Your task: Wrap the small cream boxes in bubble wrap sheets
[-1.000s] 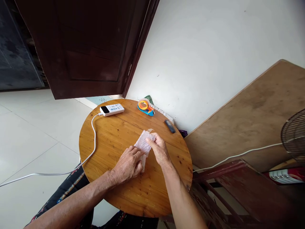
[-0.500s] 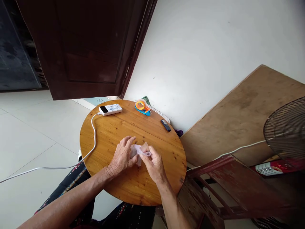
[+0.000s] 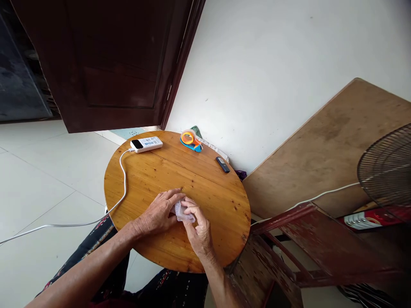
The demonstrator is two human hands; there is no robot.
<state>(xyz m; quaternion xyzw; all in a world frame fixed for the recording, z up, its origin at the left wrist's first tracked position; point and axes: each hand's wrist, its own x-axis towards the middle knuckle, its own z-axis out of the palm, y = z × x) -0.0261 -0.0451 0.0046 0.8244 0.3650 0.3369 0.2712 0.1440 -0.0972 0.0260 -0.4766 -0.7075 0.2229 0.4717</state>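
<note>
One head-worn camera looked forward and down from above the round varnished wooden desk (image 3: 154, 171). It sat close over the desk's near edge. It faced a white wall (image 3: 272, 64).

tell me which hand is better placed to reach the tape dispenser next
Probably the right hand: the tape dispenser lies far across the round table, nearer that hand's side. Both hands, left hand too, grip the bubble wrap bundle.

Bright, even daylight – soft shadows only, a light glare on the round table (image 3: 167, 171) (edges are strongly bent); the focus is sharp.
</note>
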